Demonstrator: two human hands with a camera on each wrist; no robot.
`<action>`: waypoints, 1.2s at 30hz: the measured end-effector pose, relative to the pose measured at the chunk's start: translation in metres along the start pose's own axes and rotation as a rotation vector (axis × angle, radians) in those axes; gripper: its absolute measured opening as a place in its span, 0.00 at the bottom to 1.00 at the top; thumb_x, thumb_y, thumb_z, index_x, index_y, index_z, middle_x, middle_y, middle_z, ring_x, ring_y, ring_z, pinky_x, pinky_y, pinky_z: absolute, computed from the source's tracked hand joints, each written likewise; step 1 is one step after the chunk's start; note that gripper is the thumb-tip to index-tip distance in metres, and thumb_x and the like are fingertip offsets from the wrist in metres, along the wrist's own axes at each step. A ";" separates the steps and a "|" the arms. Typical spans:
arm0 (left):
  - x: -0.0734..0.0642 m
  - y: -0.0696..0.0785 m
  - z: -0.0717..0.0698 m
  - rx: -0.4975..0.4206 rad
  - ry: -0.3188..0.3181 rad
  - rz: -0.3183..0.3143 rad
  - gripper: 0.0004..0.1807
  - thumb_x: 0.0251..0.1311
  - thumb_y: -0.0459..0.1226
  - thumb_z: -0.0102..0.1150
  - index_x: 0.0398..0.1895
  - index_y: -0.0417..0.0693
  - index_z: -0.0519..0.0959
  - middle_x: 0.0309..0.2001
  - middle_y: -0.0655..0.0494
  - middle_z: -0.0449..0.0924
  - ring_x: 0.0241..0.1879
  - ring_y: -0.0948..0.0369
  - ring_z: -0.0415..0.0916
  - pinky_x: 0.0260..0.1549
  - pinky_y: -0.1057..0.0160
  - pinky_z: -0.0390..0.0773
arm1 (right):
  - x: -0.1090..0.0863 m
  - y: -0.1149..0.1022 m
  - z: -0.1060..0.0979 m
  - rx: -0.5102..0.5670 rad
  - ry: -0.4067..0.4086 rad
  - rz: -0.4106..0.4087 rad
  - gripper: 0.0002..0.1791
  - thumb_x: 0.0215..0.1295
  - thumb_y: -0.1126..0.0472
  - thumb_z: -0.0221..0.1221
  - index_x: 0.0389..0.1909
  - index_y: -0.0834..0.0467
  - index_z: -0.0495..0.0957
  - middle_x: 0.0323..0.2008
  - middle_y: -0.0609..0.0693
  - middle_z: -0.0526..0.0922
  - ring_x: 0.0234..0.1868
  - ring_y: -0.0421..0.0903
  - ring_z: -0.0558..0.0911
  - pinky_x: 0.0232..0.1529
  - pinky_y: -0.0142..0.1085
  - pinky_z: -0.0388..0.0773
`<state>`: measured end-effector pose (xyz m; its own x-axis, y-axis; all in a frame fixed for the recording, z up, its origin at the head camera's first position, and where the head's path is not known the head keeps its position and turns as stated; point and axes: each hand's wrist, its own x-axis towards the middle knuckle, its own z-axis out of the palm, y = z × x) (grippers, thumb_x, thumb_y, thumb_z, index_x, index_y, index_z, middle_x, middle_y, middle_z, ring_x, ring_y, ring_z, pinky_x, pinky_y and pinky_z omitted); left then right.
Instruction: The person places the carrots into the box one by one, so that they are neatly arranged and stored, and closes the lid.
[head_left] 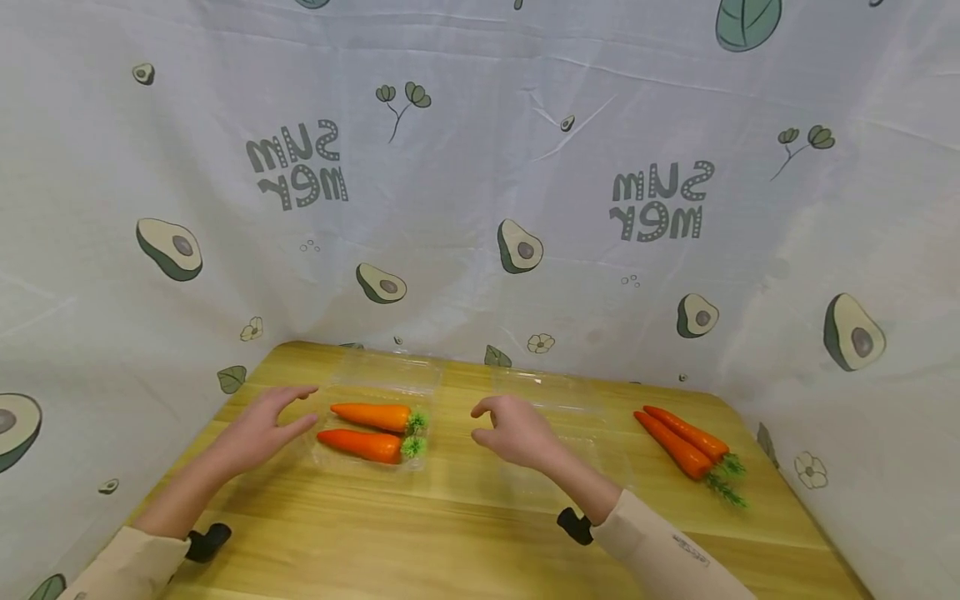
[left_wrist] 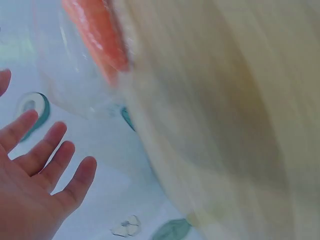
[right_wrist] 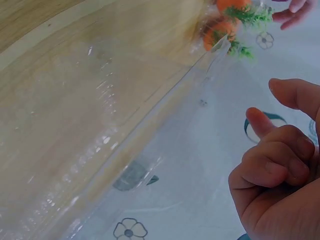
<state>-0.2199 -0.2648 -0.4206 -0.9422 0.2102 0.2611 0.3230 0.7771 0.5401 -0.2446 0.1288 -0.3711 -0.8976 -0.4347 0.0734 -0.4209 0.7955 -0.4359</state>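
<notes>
Plastic container (head_left: pixel 386 373) holds two carrots (head_left: pixel 371 415); second container (right_wrist: pixel 90 155) lies alongside. Both hands (head_left: pixel 262 429) (head_left: pixel 513 429) hover released. Cloth (head_left: pixel 465 167) reads mirrored "summer".

Pale cloth (head_left: pixel 450 183) hung behind wood-grain tabletop (head_left: pixel 420 542); avocado prints (head_left: pixel 520 247), mirrored "summer" lettering (head_left: pixel 651 221); apparently single sheet.

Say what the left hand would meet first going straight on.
The left hand would likely meet the clear container holding two carrots first; the hand's height is unclear, so it might pass above.

Probably a makeshift booth: printed curtain (head_left: pixel 450 192) behind and beside a wooden table (head_left: pixel 420 542).
</notes>
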 end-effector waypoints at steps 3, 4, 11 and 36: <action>0.001 0.012 0.000 0.021 0.034 0.015 0.32 0.71 0.53 0.56 0.71 0.44 0.70 0.67 0.38 0.70 0.67 0.35 0.63 0.60 0.29 0.63 | -0.003 0.005 -0.002 0.011 0.017 0.007 0.16 0.64 0.58 0.64 0.51 0.57 0.85 0.12 0.43 0.62 0.15 0.41 0.57 0.19 0.34 0.54; 0.001 0.016 0.000 0.027 0.046 0.023 0.31 0.71 0.53 0.56 0.70 0.45 0.71 0.66 0.38 0.71 0.66 0.36 0.64 0.60 0.30 0.64 | -0.004 0.007 -0.003 0.015 0.021 0.011 0.16 0.64 0.58 0.64 0.51 0.57 0.85 0.12 0.43 0.62 0.15 0.41 0.57 0.19 0.34 0.54; 0.003 0.052 0.004 0.025 0.063 0.075 0.29 0.70 0.54 0.58 0.69 0.51 0.73 0.66 0.44 0.73 0.66 0.40 0.67 0.60 0.33 0.68 | -0.010 0.017 -0.007 0.056 0.050 0.037 0.15 0.64 0.59 0.65 0.51 0.56 0.85 0.12 0.44 0.61 0.14 0.41 0.57 0.19 0.34 0.55; 0.002 0.146 0.049 -0.102 -0.107 0.163 0.26 0.67 0.55 0.60 0.68 0.66 0.73 0.65 0.62 0.73 0.66 0.54 0.70 0.60 0.43 0.73 | -0.033 0.065 -0.018 0.139 0.138 0.184 0.17 0.63 0.59 0.66 0.52 0.60 0.84 0.14 0.45 0.60 0.16 0.41 0.58 0.19 0.33 0.55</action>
<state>-0.1786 -0.1215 -0.3804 -0.8790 0.3941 0.2684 0.4743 0.6647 0.5773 -0.2443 0.2025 -0.3856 -0.9708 -0.2184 0.0990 -0.2352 0.7860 -0.5717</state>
